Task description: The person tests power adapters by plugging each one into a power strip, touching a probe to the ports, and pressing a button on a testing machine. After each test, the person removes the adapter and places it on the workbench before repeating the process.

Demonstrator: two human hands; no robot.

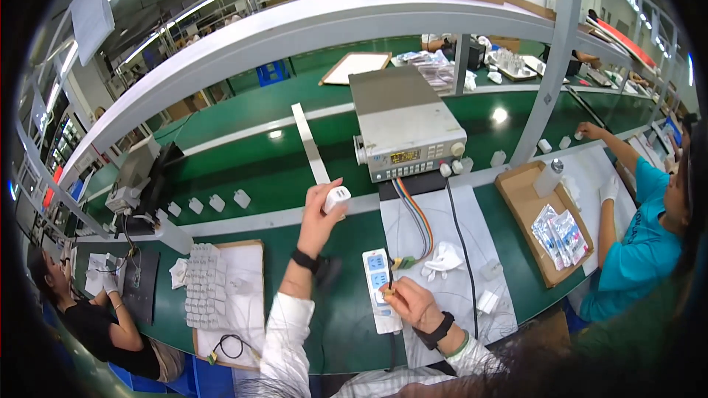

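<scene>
My left hand [318, 222], raised over the bench, is closed around a white charger [338, 196] with ports on its visible face. Lower and to the right, my right hand [414, 302] pinches the end of a dark cable [391, 280]; its tip is too small to make out. That hand is beside a white power strip [372, 302] with blue sockets. Multicoloured wires [417, 222] run from a grey bench instrument [405, 107] to small green connectors [403, 262] near the strip. Another white charger [487, 301] lies on the mat right of my right hand.
A crumpled white glove [444, 259] lies on the grey mat [464, 214]. At left stands a tray [247, 273] with rows of white chargers [205, 287]. A cardboard tray [509, 184] holds packets and a bottle [548, 177]. Co-workers sit on both sides; a shelf post [549, 74] rises ahead.
</scene>
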